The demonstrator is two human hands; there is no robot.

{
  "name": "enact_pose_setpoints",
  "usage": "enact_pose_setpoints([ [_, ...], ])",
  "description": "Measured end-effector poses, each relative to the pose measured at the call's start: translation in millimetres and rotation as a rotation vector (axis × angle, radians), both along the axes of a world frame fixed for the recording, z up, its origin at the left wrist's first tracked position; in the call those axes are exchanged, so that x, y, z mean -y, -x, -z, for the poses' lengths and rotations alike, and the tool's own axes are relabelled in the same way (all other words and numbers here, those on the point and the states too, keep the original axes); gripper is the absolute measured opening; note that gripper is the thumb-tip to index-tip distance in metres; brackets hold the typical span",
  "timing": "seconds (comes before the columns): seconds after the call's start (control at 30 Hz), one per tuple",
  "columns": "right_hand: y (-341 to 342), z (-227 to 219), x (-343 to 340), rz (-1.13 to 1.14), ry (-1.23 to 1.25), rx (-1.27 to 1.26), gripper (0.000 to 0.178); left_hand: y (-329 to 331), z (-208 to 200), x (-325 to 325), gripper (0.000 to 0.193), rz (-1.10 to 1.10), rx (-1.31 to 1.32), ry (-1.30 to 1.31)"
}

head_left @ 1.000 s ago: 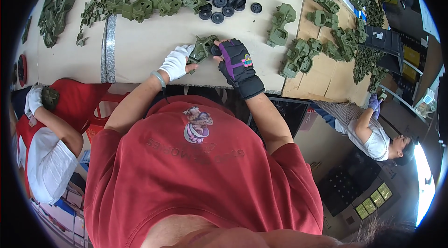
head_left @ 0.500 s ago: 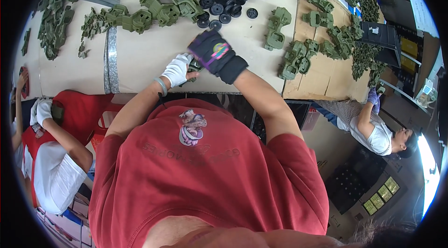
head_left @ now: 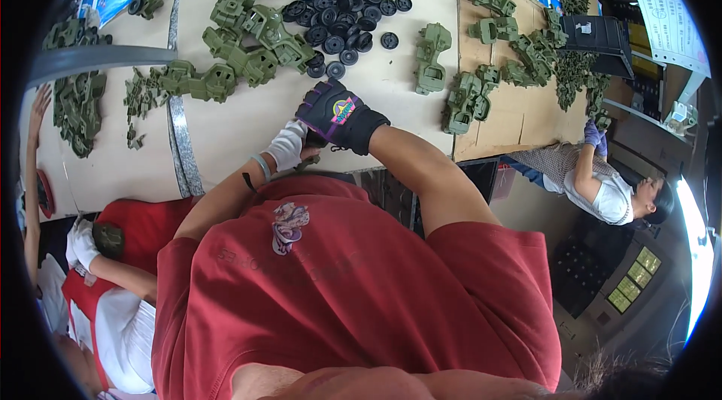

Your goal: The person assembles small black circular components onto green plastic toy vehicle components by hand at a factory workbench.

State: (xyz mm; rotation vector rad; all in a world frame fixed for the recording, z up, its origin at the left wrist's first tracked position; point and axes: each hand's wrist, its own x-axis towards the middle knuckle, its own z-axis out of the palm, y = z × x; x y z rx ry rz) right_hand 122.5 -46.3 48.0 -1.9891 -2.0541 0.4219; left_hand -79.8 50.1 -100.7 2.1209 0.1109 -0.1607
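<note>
My left hand (head_left: 288, 146), in a white glove with bare fingertips, is closed around a small dark green plastic toy vehicle part (head_left: 307, 163) at the table's near edge. Most of that part is hidden beneath my hands. My right hand (head_left: 335, 110), in a black and purple fingerless glove, lies over it from above with curled fingers. What its fingertips grip is hidden. Just beyond my hands spreads a heap of black toy wheels (head_left: 342, 12). Left of the wheels is a pile of green toy vehicle bodies (head_left: 256, 42).
More green bodies (head_left: 432, 57) lie to the right, some on a cardboard sheet (head_left: 500, 125). A black bin (head_left: 598, 42) stands at the far right. A grey bar (head_left: 98, 59) crosses the upper left. Co-workers are on both sides; the left one's gloved hand (head_left: 81, 243) is near a green part.
The view has shifted. My hands have come slightly closer to my body, and less of the green part shows between them. At far left, another person's arm reaches farther up over the table.
</note>
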Motion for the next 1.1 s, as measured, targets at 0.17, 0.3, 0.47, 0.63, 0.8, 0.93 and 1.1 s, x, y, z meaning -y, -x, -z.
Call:
enact_pose_setpoints([
  [0.17, 2, 15, 3, 0.403, 0.105, 0.017, 0.018, -17, -39, -8, 0.069, 0.069, -0.223, 0.001],
  [0.3, 2, 28, 4, 0.744, 0.049, -0.061, 0.023, -22, -59, -13, 0.060, 0.043, -0.304, 0.055],
  [0.47, -8, 36, 14, 0.600, -0.346, -0.200, 0.029, -7, -43, 4, 0.062, -0.060, -0.229, 0.035],
  [0.63, -87, 43, 35, 0.930, -0.296, 0.207, 0.054, 5, -81, 51, 0.066, -0.650, -0.442, 0.655],
  [0.8, -135, 59, 39, 0.849, 0.101, 0.249, 0.024, 5, -101, 46, 0.068, -0.409, -0.925, 0.643],
  [0.93, -130, 48, 50, 0.779, -0.035, 0.050, 0.021, 29, -109, 17, 0.054, -0.090, -0.508, -0.035],
  [1.1, -71, 26, 87, 0.907, -0.057, -0.841, 0.016, -23, -164, -5, 0.080, -0.168, 0.025, -0.592],
])
